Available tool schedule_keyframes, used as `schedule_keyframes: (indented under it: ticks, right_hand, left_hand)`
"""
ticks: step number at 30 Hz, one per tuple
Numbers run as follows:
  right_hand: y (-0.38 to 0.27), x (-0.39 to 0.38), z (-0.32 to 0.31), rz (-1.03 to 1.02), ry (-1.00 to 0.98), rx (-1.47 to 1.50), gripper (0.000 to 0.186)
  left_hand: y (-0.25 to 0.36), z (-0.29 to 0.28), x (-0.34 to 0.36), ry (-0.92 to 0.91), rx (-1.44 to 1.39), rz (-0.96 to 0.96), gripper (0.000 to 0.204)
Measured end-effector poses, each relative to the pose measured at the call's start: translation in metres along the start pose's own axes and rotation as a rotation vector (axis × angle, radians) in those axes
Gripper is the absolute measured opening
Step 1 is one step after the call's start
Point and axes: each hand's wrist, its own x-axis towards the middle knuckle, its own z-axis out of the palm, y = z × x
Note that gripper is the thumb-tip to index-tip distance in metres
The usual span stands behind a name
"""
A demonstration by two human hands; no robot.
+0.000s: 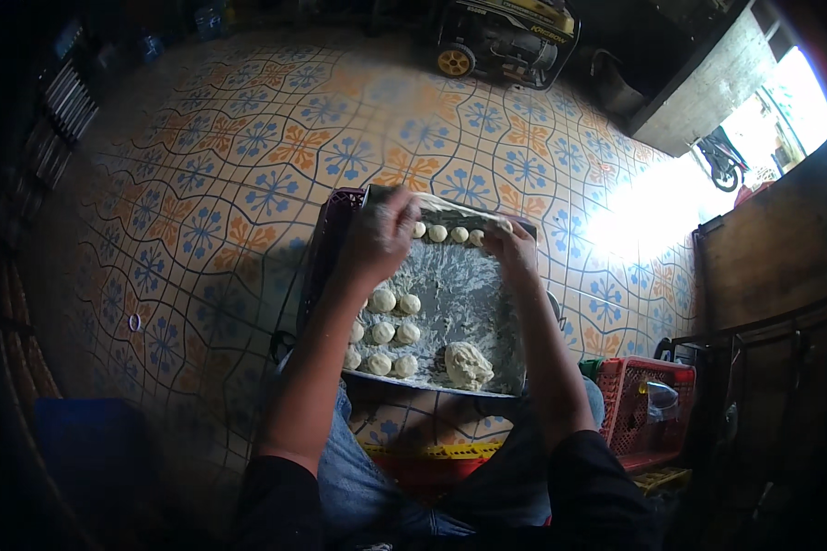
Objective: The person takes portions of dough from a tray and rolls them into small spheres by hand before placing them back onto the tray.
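A long, thin strip of pale dough (459, 209) stretches between my hands above the far edge of a shallow, floury metal tray (450, 285). Its left end is in the closed fingers of my left hand (386, 231). My right hand (511, 246) pinches the other end near the tray's far right corner. Beneath the strip, small dough balls (438, 234) line the far side, partly covered by my hands. Larger round dough balls (382, 300) sit in rows at the near left, some hidden by my left forearm. A rough dough lump (469, 366) lies at the near right.
The tray stands in front of my knees, with a dark purple crate (342, 200) showing under its far left edge. A red plastic crate (629, 404) is to my right. On the tiled floor (349, 156) ahead stands a wheeled generator (505, 46). Bright light enters a doorway at right.
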Motion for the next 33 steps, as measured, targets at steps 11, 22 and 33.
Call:
schedule_keyframes:
  ticks: [11, 22, 33]
  right_hand:
    - [0.066, -0.015, -0.017, -0.186, -0.123, -1.636, 0.043]
    - [-0.059, -0.072, 0.113, 0.082, -0.446, -0.027, 0.037]
    - [-0.019, -0.008, 0.042, -0.571, 0.117, -0.626, 0.015]
  left_hand:
    - [-0.016, -0.017, 0.001, 0.060, -0.068, 0.065, 0.019]
    - [0.003, 0.003, -0.001, -0.207, -0.217, 0.029, 0.021]
    - [-0.015, -0.018, 0.009, 0.206, -0.084, -0.077, 0.024]
